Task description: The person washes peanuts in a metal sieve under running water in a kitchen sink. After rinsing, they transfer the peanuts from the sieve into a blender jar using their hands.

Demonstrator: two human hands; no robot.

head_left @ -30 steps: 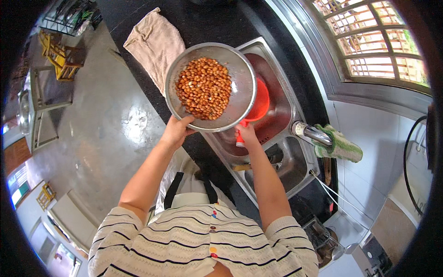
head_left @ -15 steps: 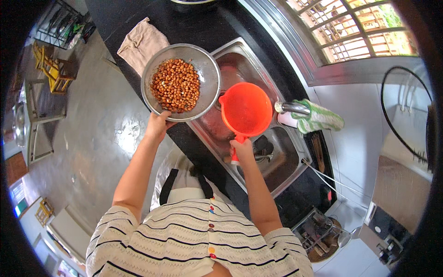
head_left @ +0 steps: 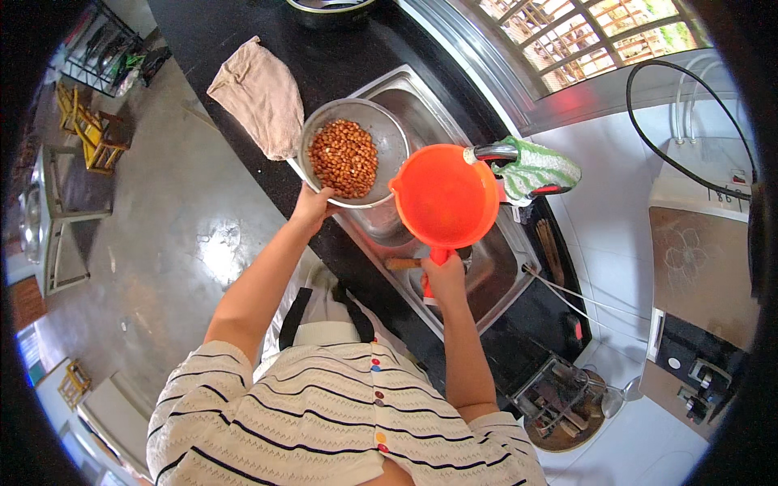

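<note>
My left hand (head_left: 312,207) grips the near rim of a round metal bowl (head_left: 391,144). Reddish-brown peanuts (head_left: 344,159) lie heaped towards the bowl's left side. Just to the right, my right hand (head_left: 446,279) is wrapped around the handle of an orange-red plastic dipper (head_left: 448,198), whose spout points left at the bowl. The dipper is level above the sink (head_left: 389,225), its rim close beneath the tip of the faucet (head_left: 489,151). Whether it holds water I cannot tell.
A beige cloth (head_left: 261,101) lies on the black counter (head_left: 219,28) beside the bowl. A green-and-white towel (head_left: 539,166) wraps the faucet. Below the dipper, a wooden handle (head_left: 403,263) shows in the sink. A rack (head_left: 559,397) stands at the lower right.
My left hand has carried the bowl rightward, farther over the sink, and uncovered more of the beige cloth. The dipper has shifted right, up to the faucet tip.
</note>
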